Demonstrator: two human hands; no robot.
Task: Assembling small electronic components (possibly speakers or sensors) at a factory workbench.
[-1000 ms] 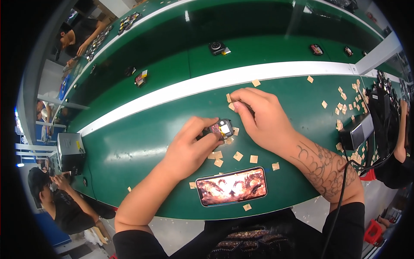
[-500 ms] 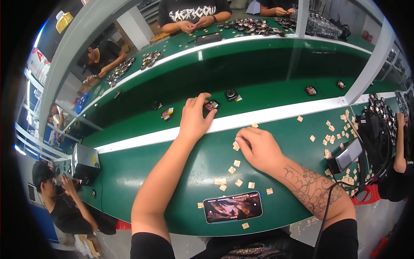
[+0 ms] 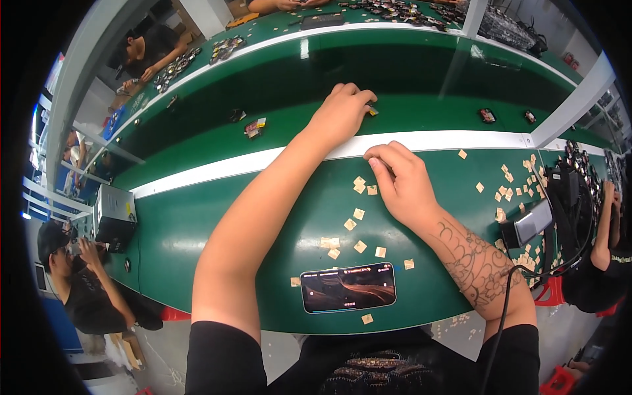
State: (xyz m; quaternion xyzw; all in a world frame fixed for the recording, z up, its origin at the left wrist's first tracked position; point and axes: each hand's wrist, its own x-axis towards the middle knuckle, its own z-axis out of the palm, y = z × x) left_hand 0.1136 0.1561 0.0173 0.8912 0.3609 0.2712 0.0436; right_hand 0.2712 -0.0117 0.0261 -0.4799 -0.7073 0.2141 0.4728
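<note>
Phone lying flat at near edge of green table, screen lit, dark with orange-brown swirls. Small tan square labels scattered around it, denser cluster far right. Grey box at left.

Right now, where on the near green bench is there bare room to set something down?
Bare green lies between the grey box and the left forearm. Crowded: tan squares dot the strip from the phone up to the right hand, and more cluster by the cable rack.
</note>
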